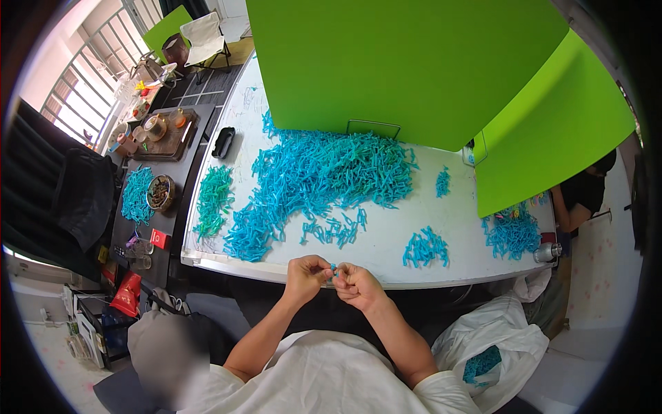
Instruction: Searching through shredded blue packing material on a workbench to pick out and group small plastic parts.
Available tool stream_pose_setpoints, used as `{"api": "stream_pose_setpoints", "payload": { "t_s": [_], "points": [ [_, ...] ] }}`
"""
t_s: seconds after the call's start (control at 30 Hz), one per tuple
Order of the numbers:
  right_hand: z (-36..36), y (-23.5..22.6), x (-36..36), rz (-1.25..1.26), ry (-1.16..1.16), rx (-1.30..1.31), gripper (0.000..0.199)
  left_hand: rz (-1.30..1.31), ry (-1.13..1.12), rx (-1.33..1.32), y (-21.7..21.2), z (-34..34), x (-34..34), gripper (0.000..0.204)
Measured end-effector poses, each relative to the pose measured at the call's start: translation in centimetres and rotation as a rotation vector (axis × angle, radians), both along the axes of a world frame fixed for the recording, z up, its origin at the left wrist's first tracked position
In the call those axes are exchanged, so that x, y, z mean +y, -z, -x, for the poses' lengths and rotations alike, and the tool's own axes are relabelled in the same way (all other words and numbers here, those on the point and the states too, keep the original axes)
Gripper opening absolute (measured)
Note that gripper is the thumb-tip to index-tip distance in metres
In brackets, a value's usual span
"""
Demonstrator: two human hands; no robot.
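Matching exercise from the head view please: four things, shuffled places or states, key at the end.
1. Left hand and right hand
2. Small black tray
3. White plastic bag
4. Small red box

A. On the dark side table
B. At lower right, blue pieces inside
C. Pinching a small blue plastic piece
D. On the white table

Pairs: 1-C, 2-D, 3-B, 4-A

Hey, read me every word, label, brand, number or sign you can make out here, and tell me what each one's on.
Nothing reads clearly enough to quote.
Red box: pale marks, too small to read.
Red bag: too blurred to tell any lettering.
White table: faint scribbles near its far left edge, no legible words.
Held blue piece: too small to tell.
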State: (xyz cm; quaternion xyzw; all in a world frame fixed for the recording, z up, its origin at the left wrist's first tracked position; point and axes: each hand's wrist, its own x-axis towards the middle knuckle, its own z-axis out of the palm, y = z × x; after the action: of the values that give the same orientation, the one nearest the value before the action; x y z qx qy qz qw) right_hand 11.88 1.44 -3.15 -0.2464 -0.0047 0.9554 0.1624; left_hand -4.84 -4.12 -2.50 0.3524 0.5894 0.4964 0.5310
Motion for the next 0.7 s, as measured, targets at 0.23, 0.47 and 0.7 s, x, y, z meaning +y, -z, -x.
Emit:
{"api": "stream_pose_setpoints", "payload": {
  "t_s": [0.23,0.47,0.7],
  "points": [
    [0.1,0.8,0.2,-0.13,0.138,0.018,0.015,-0.034,-0.167,-0.194,0.2,-1.1,0.1,0.004],
    [0.1,-0.9,0.1,-0.121,0.133,0.118,0.004,-0.018,-0.081,-0.3,0.1,0.1,0.2,0.001],
    [0.3,-1.5,-0.5,-0.243,0.143,0.047,0.004,0.0,-0.068,-0.358,0.0,0.3,0.1,0.002]
  ]
}}
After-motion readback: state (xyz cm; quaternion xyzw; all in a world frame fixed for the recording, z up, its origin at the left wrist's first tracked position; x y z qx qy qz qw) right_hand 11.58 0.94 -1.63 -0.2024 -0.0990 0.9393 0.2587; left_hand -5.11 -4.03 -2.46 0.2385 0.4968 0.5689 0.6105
